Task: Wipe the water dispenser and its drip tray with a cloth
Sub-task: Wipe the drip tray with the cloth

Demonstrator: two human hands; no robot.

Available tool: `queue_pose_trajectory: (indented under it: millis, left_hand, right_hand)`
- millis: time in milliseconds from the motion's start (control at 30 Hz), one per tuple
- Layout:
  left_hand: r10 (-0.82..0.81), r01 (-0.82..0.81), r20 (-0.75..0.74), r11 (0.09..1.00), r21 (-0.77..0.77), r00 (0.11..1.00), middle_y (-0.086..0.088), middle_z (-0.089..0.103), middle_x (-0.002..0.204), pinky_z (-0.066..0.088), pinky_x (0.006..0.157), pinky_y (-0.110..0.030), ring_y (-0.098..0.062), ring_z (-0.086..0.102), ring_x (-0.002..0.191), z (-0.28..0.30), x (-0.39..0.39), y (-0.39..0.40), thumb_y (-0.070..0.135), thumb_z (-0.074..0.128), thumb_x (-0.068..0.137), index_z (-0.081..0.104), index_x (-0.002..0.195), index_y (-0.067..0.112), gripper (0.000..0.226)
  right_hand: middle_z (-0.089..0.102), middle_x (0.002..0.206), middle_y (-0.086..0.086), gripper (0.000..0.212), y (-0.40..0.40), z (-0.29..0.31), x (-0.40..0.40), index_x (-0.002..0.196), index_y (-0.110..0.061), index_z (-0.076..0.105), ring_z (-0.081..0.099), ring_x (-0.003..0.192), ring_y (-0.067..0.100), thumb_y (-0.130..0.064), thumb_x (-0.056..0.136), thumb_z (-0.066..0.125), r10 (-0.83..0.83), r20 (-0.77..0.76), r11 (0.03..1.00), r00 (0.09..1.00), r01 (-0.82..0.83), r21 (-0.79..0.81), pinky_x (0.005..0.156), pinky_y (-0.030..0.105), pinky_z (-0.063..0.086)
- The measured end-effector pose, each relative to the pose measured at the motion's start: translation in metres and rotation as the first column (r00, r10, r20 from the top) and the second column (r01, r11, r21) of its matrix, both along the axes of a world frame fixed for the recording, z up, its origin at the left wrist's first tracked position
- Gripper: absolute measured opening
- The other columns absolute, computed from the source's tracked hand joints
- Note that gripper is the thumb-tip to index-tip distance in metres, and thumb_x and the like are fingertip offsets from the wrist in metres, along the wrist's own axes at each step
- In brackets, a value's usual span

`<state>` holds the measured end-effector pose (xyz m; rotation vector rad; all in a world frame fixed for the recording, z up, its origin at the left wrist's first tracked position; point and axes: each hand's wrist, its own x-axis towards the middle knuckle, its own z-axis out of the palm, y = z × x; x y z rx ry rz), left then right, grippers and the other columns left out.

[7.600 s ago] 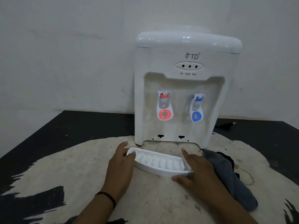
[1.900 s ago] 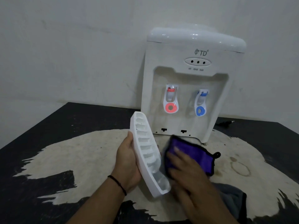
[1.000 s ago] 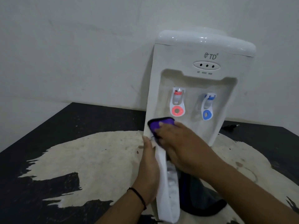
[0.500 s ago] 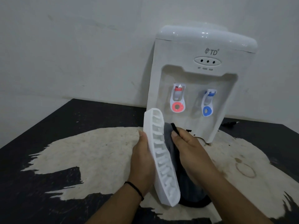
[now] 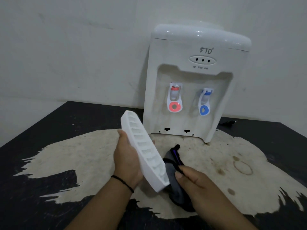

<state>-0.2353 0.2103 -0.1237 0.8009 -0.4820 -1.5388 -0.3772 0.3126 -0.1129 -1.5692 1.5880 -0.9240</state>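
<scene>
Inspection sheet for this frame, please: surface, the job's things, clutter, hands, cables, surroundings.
Surface: black tabletop with a large worn pale patch, ring stains at its right.
Job's things: water dispenser upright at the back, red and blue taps; drip tray detached, held tilted above the table; cloth, grey with purple trim, against the tray's near end.
Clutter: nothing seen.
Hands: left hand grips the tray from behind; right hand holds the cloth.
Cables: dark plug lying right of the dispenser.
Surroundings: plain pale wall.
</scene>
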Motion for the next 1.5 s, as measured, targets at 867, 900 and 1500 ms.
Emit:
queue_pose_trajectory:
  millis: [867, 900, 1500]
  left_hand:
    - [0.153, -0.149, -0.106, 0.988, 0.051, 0.983, -0.01, 0.07, 0.104, 0.053, 0.084, -0.051, -0.031, 0.067, 0.094, 0.005, 0.006, 0.001, 0.059, 0.038, 0.092, 0.063, 0.111, 0.025, 0.046]
    - [0.135, -0.132, -0.112, 0.991, 0.04, 0.985, -0.011, 0.07, 0.107, 0.052, 0.087, -0.052, -0.032, 0.067, 0.097, 0.005, 0.005, 0.001, 0.059, 0.038, 0.092, 0.064, 0.112, 0.024, 0.047]
    - [-0.011, 0.042, 0.29, 0.994, -0.101, 0.957, 0.001, 0.071, 0.105, 0.049, 0.095, -0.047, -0.021, 0.066, 0.098, 0.013, -0.003, 0.021, 0.087, 0.04, 0.051, 0.065, 0.103, 0.033, 0.079]
  right_hand:
    - [0.064, 0.096, -0.019, 0.023, 0.0, -0.009, 0.004, 0.095, -0.042, 0.062, 0.057, 0.091, -0.009, -0.023, 0.095, 0.049, -0.235, 0.166, 0.857, 0.958, 0.285, -0.43, 0.072, 0.005, 0.042]
    - [0.062, 0.096, -0.019, 0.024, 0.001, -0.007, 0.006, 0.095, -0.041, 0.062, 0.056, 0.092, -0.006, -0.021, 0.093, 0.05, -0.174, 0.112, 0.883, 0.978, 0.205, -0.422, 0.074, 0.007, 0.041]
    - [0.044, 0.072, -0.012, 0.033, -0.009, -0.027, 0.013, 0.096, -0.04, 0.059, 0.047, 0.067, 0.009, -0.027, 0.075, 0.036, -0.069, -0.742, 0.911, 0.667, -0.262, -0.32, 0.067, 0.019, 0.028]
